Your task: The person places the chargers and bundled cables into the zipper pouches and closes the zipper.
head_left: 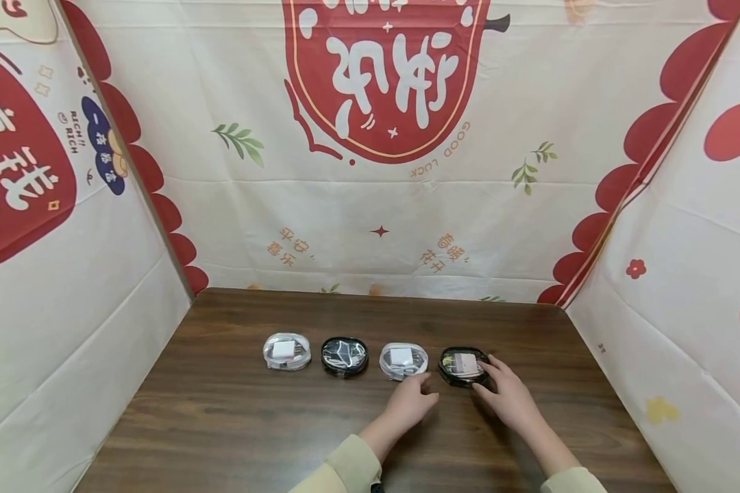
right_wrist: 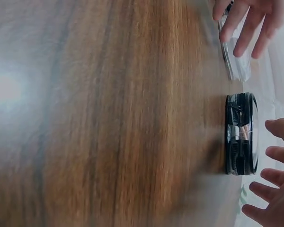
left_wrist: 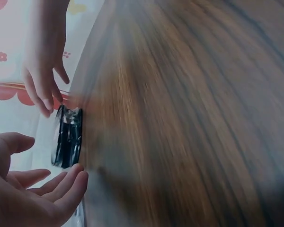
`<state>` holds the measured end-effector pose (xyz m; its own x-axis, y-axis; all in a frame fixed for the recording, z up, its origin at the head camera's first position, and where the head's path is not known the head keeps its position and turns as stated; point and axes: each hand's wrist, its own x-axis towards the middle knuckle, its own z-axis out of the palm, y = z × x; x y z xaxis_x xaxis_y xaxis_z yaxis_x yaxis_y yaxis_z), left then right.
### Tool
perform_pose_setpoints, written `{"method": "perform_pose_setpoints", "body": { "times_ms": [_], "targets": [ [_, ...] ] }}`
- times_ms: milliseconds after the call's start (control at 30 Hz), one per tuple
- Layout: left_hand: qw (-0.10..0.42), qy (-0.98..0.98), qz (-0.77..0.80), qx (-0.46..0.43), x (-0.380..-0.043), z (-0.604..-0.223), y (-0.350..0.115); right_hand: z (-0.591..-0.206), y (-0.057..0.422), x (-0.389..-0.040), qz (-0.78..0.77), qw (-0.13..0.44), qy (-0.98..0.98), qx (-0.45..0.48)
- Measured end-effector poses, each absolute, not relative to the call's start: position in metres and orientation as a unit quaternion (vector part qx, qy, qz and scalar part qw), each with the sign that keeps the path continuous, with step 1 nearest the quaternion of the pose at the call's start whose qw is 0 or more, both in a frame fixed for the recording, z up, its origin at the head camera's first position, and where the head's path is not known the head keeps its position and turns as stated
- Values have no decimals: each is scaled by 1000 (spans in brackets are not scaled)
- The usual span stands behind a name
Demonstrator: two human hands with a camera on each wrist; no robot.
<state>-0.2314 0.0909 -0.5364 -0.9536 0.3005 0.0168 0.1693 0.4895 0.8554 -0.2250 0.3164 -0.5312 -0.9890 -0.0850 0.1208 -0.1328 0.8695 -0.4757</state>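
A small oval black-edged case (head_left: pixel 462 368) with a see-through top lies at the right end of a row on the table; a pale block and thin items show inside. My right hand (head_left: pixel 508 394) is just beside it, fingers spread around its right side; a gap shows between fingers and case in the right wrist view. My left hand (head_left: pixel 410 402) hovers at the near edge of a white-edged case (head_left: pixel 403 357), fingers loosely bent and holding nothing. In the left wrist view the black-edged case (left_wrist: pixel 67 137) stands between both hands.
Further left in the row lie another black-edged case (head_left: pixel 344 356) and another white-edged case (head_left: pixel 286 351). The dark wooden table (head_left: pixel 234 424) is bounded by printed cloth (head_left: pixel 345 226) at the back and both sides.
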Motion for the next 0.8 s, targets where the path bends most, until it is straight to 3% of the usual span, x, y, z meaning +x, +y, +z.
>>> {"method": "perform_pose_setpoints", "body": {
  "times_ms": [433, 800],
  "targets": [
    [38, 873, 453, 173, -220, -517, 37, -514, 316, -219, 210, 84, -970, 84],
    [-17, 920, 350, 175, -225, -490, -42, -502, 323, -211, 168, 133, -969, 123]
  ]
}}
